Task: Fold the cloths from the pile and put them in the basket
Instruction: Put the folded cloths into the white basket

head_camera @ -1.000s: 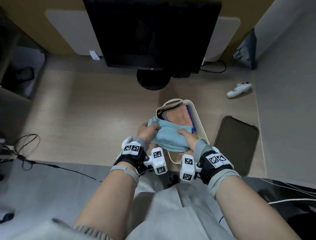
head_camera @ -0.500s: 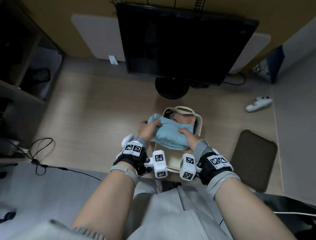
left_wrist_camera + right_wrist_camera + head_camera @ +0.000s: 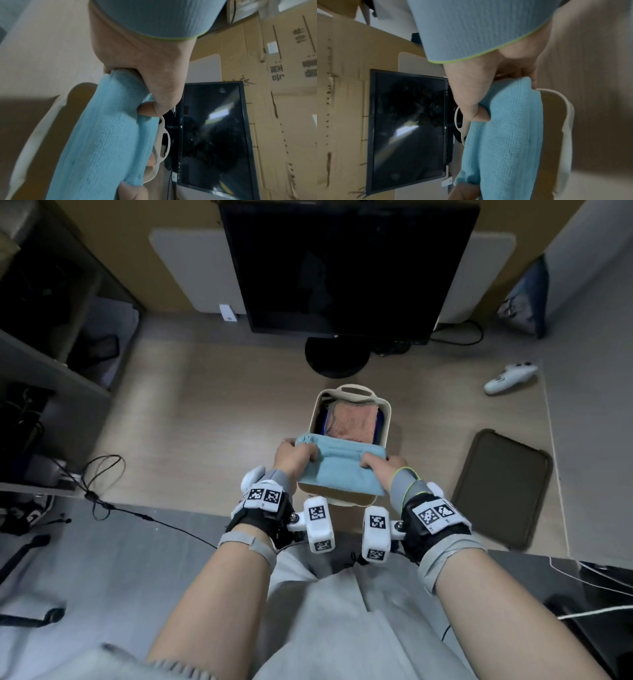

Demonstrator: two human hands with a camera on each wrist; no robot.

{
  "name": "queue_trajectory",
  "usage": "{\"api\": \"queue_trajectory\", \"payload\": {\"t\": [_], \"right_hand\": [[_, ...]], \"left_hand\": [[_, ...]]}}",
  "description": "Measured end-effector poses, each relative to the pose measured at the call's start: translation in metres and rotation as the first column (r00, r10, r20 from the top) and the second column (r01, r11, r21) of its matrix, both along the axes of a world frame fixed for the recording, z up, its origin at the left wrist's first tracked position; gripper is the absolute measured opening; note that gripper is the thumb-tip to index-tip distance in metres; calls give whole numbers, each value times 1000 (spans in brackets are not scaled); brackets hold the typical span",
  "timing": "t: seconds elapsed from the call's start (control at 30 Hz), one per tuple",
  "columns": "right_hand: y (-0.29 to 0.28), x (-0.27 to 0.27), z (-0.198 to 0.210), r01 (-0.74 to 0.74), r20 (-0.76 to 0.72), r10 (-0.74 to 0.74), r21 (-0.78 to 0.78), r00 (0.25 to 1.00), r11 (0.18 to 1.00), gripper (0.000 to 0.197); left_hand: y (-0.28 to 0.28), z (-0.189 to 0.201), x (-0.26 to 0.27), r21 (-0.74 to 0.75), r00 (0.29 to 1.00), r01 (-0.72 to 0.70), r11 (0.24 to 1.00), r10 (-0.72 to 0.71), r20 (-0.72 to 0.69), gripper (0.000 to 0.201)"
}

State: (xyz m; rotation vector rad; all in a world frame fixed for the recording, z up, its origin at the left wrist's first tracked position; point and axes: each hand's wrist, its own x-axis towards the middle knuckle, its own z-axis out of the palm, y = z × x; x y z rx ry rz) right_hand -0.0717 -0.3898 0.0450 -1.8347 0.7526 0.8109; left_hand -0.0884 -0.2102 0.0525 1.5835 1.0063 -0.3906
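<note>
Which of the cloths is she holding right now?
The light blue cloth, gripped at its ends by the left hand and right hand. The pink cloth already lies in the basket, untouched.

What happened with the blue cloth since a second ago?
Both hands drew the blue cloth back toward the person, from the basket's far end to its near end. The left hand and right hand still grip its ends. The orange cloth stayed inside.

Basket (image 3: 386,419) before monitor (image 3: 346,265); folded cloth (image 3: 339,470) over basket's near end, between hands; tray (image 3: 503,487) right of basket
</note>
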Motion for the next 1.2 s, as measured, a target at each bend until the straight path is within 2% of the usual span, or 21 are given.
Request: {"api": "queue_trajectory", "payload": {"t": [0.13, 0.23, 0.3, 0.47, 0.6, 0.73, 0.83, 0.87, 0.93, 1.03, 1.2], "right_hand": [[-4, -2, -4, -51, -10, 50, -121, 999, 991, 62], [-5, -1, -7, -77, -24, 74, -230, 997, 970, 61], [-1, 1, -9, -107, -38, 101, -274, 994, 956, 62], [13, -3, -17, -175, -94, 152, -333, 984, 927, 57], [20, -16, -31, -134, -91, 106, -401, 990, 906, 43], [17, -20, -39, -85, -36, 77, -445, 996, 891, 34], [13, -23, -39, -25, 14, 35, -457, 999, 889, 24], [10, -24, -38, -3, 32, 20, -458, 999, 889, 26], [5, -24, -42, 40, 52, -18, -458, 998, 888, 41], [4, -19, -52, 93, 32, -87, -429, 996, 898, 57], [4, -15, -72, 78, -42, -100, -364, 994, 928, 66]], "left_hand": [[-1, -4, 1, 72, 992, 130, 989, -129, -11, 59], [6, -6, 6, 192, 946, 324, 926, -312, -93, 44], [15, -10, 11, 235, 913, 407, 883, -384, -137, 34], [30, -13, 17, 318, 856, 516, 796, -497, -143, 23], [36, -21, 21, 309, 783, 618, 723, -603, -154, 31], [26, -30, 21, 379, 796, 591, 712, -590, -134, 39], [28, -43, 23, 367, 767, 641, 674, -583, -268, 61], [31, -49, 23, 348, 751, 660, 666, -579, -318, 71], [33, -61, 20, 327, 734, 676, 660, -569, -370, 79], [27, -76, 16, 304, 751, 655, 692, -550, -367, 70], [22, -84, 21, 293, 769, 629, 720, -523, -368, 55]]}}
